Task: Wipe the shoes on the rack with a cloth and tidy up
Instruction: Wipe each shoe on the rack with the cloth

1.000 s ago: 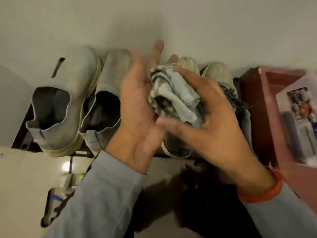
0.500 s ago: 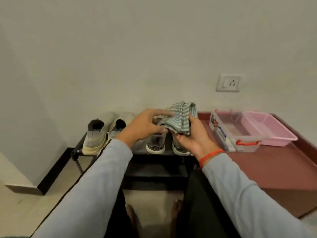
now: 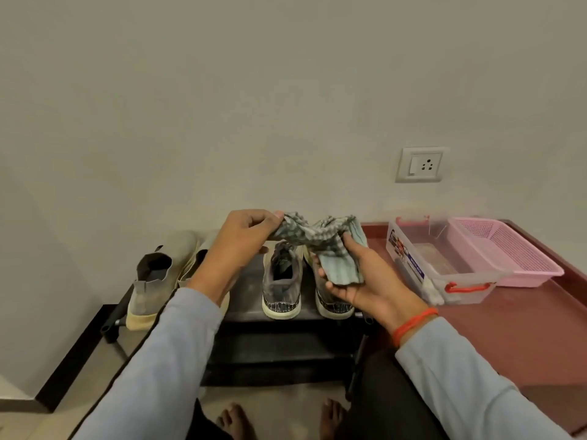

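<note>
A striped grey-green cloth (image 3: pixel 320 239) is stretched between both hands above the black shoe rack (image 3: pixel 286 325). My left hand (image 3: pixel 241 236) pinches its left end. My right hand (image 3: pixel 359 281) grips the folded right end in its palm. On the rack's top shelf stands a pair of grey slip-on shoes (image 3: pixel 155 274) at the left; my left forearm hides most of the second one. A pair of dark lace-up sneakers (image 3: pixel 282 281) stands in the middle, the right sneaker partly behind my right hand.
A clear plastic box with red handles (image 3: pixel 444 265) and a pink mesh basket (image 3: pixel 508 249) sit on a red-brown surface (image 3: pixel 508 338) right of the rack. A wall socket (image 3: pixel 421 165) is above. My bare feet (image 3: pixel 282 420) are below the rack.
The view pulled back from a close look at the shoes. The bunched cloth has been drawn apart, my left hand taking one end to the left, my right hand keeping the other.
</note>
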